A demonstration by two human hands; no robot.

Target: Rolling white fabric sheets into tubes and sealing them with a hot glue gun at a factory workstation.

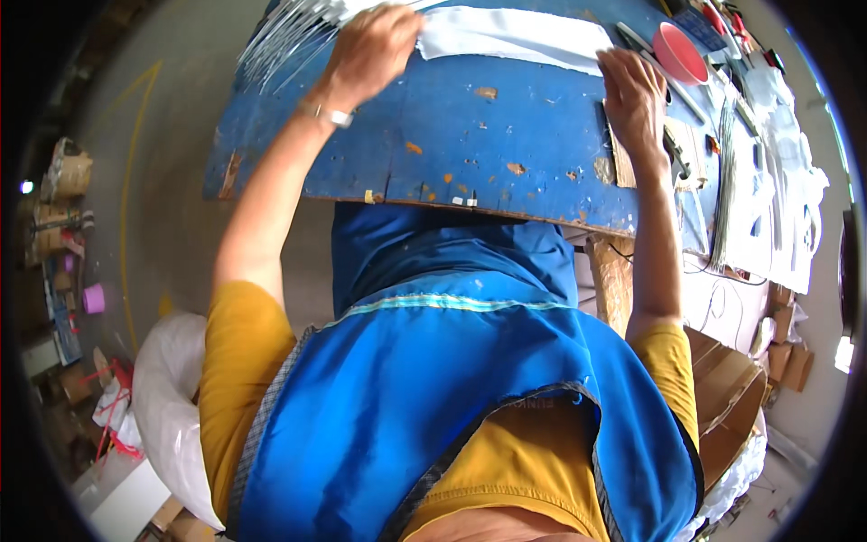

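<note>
left hand point(375, 45): fingers closed on the left end of the white sheet point(515, 36)
right hand point(635, 95): flat, fingers spread, pressing its right end
white sheet: lying on the blue counter point(452, 135)

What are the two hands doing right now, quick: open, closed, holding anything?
Left hand: closed, pinching the left end of the white strip on the blue table.
Right hand: fingers flat, pressing on the strip's right end; gripping nothing.
</note>
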